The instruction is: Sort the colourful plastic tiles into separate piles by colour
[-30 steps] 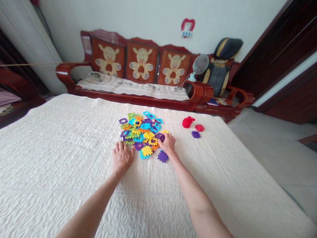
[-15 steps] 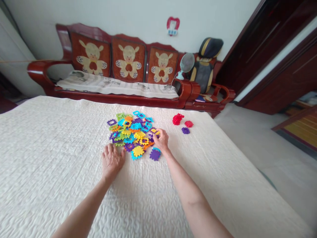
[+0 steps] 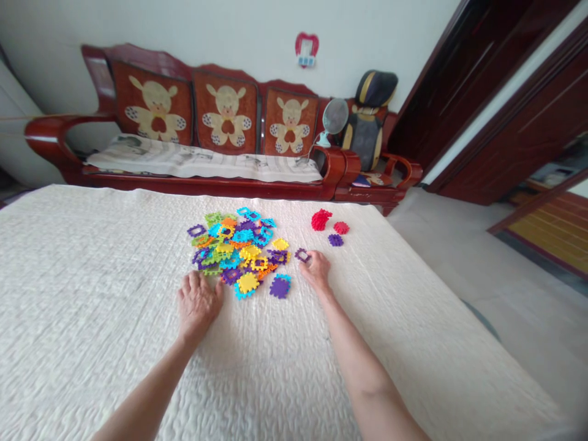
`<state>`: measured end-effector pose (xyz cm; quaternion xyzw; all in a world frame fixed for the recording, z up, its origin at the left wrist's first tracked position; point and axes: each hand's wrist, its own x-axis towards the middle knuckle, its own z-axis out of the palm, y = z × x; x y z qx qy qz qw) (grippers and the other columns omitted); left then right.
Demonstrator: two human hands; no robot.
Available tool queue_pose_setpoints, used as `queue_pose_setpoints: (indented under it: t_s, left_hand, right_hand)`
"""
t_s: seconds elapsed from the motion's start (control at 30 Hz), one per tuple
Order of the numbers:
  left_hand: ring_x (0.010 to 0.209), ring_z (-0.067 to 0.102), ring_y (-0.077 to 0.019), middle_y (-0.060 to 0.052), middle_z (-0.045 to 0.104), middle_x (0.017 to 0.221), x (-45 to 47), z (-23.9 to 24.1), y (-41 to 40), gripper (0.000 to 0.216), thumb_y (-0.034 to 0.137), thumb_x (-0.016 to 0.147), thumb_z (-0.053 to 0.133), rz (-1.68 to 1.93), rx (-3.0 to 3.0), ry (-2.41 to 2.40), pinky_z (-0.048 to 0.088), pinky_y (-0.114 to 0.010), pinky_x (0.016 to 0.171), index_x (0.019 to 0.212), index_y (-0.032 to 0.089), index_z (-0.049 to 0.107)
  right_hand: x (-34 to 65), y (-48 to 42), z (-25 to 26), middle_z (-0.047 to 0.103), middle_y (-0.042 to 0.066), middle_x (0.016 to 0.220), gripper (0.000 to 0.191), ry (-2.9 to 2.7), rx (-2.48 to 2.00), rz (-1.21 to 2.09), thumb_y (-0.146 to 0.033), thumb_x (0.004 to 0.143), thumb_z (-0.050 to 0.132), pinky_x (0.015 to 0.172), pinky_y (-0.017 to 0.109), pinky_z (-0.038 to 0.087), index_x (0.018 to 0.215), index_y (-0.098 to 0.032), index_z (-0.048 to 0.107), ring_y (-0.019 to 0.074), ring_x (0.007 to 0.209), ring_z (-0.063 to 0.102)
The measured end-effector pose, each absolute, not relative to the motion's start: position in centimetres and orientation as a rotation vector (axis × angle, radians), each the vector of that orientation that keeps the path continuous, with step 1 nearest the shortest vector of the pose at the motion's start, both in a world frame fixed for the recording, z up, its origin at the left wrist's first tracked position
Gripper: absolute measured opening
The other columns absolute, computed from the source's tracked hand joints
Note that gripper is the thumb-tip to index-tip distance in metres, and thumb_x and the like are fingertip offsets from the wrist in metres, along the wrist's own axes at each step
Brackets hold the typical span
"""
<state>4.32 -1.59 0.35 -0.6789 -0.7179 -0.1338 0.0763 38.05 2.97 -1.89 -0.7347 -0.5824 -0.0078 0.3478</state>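
A heap of colourful plastic puzzle tiles (image 3: 236,248) lies in the middle of a cream quilted cover (image 3: 114,343). My right hand (image 3: 316,269) is at the heap's right edge, fingers pinched on a small purple frame-shaped tile (image 3: 302,255). My left hand (image 3: 196,302) lies flat on the cover just below the heap's left side, fingers together, holding nothing. A solid purple tile (image 3: 278,286) sits between my hands. Apart to the right are some red tiles (image 3: 320,219), another red tile (image 3: 340,228) and one purple tile (image 3: 335,240).
A red wooden bench (image 3: 206,131) with cartoon-animal cushions stands behind the cover. A small fan (image 3: 333,117) and a dark seat pad (image 3: 367,116) rest at its right end. Dark wooden doors (image 3: 500,104) rise at right; floor drops off beyond the cover's right edge.
My right hand has drawn a purple frame tile out of the heap towards the right. My left hand stays resting by the heap. The view has shifted rightward.
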Motion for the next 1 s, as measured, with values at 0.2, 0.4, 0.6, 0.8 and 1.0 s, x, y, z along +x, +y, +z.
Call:
queue_pose_setpoints:
  t_s: [0.2,0.4,0.6,0.8,1.0]
  left_hand:
    - [0.122,0.044,-0.036,-0.021,0.053,0.126,4.3,0.3,-1.7,0.055,0.048,0.094,0.03,-0.403,-2.028,-2.151,0.041,-0.045,0.092,0.122,0.007,0.053]
    - [0.122,0.045,-0.0359,-0.022,0.054,0.124,4.3,0.4,-1.7,0.054,0.048,0.094,0.032,-0.408,-2.031,-2.159,0.041,-0.046,0.091,0.12,0.007,0.055]
    - [0.126,0.042,-0.0362,-0.023,0.05,0.133,4.4,0.2,-1.8,0.056,0.048,0.095,0.031,-0.468,-2.027,-2.146,0.04,-0.047,0.095,0.125,0.007,0.054]
    - [0.127,0.042,-0.0371,-0.024,0.05,0.133,4.4,0.2,-1.8,0.058,0.049,0.094,0.033,-0.49,-2.033,-2.179,0.04,-0.048,0.096,0.127,0.007,0.053]
    - [0.13,0.039,-0.0387,-0.024,0.048,0.136,4.3,0.0,-1.7,0.058,0.047,0.094,0.033,-0.475,-2.029,-2.168,0.039,-0.049,0.099,0.13,0.005,0.05]
  right_hand:
    - [37.7,2.6,-1.5,0.069,0.007,0.101,0.025,-1.555,-1.875,0.017,-0.029,0.072,0.067,0.096,0.039,0.038,0.095,-0.021,0.069,0.0248,0.102,0.058]
    - [37.0,2.8,-0.2,0.069,0.002,0.08,0.015,-1.693,-1.594,0.226,-0.032,0.079,0.063,0.088,0.031,0.043,0.068,-0.023,0.065,0.0188,0.086,0.063]
    - [34.1,4.7,1.8,0.071,0.003,0.097,0.008,-1.859,-1.56,0.207,-0.025,0.075,0.063,0.094,0.035,0.04,0.081,-0.022,0.068,0.0207,0.099,0.061]
    - [32.0,4.8,2.7,0.066,0.006,0.11,0.024,-2.088,-1.776,0.161,-0.023,0.072,0.067,0.096,0.043,0.033,0.096,-0.023,0.069,0.0257,0.107,0.055]
    - [31.0,5.1,3.2,0.064,0.007,0.114,0.029,-2.212,-1.784,0.127,-0.013,0.074,0.063,0.094,0.041,0.037,0.101,-0.022,0.068,0.0233,0.103,0.058]
